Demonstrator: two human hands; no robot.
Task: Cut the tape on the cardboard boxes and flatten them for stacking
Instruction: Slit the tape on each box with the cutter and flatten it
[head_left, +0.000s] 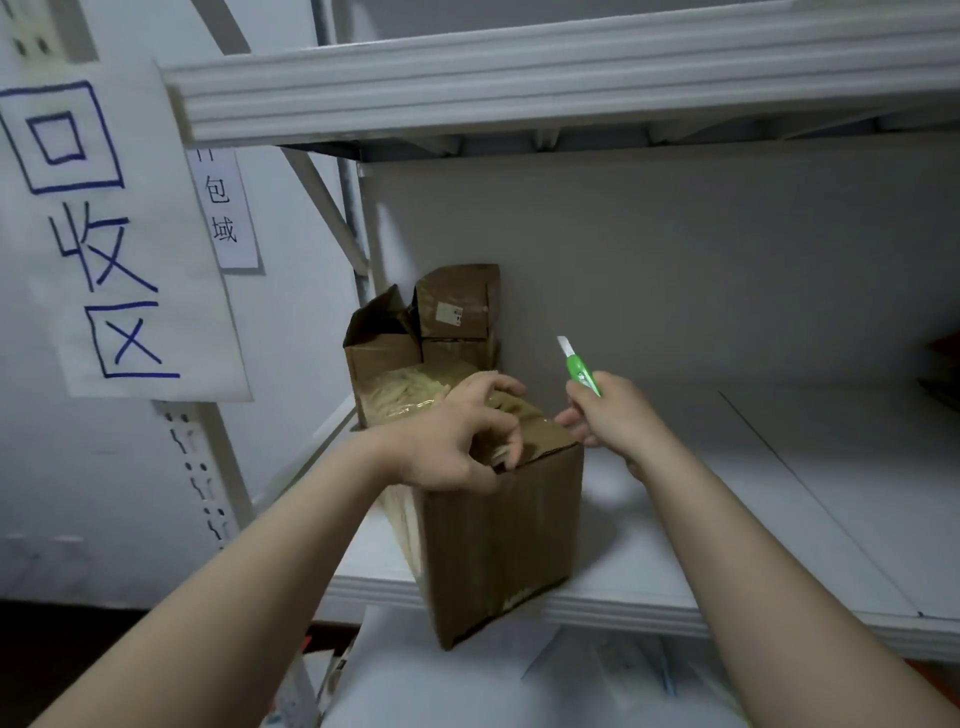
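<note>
A taped brown cardboard box (498, 540) stands on the white shelf (753, 519), its near corner overhanging the front edge. Glossy clear tape covers its top. My left hand (457, 436) grips the box's top near edge, fingers curled over the taped flap. My right hand (613, 415) holds a green utility knife (581, 373) just right of the box, its white blade pointing up and away from the tape. Behind the box stand an open-flapped box (382, 343) and two smaller boxes (457, 312) stacked one on the other.
A shelf board (519, 88) hangs overhead. Paper signs with blue handwriting (93, 234) hang on the wall at left. The grey back panel (701, 270) closes the shelf. Papers (597, 675) lie on the level below. Something dark sits at the far right edge (943, 364).
</note>
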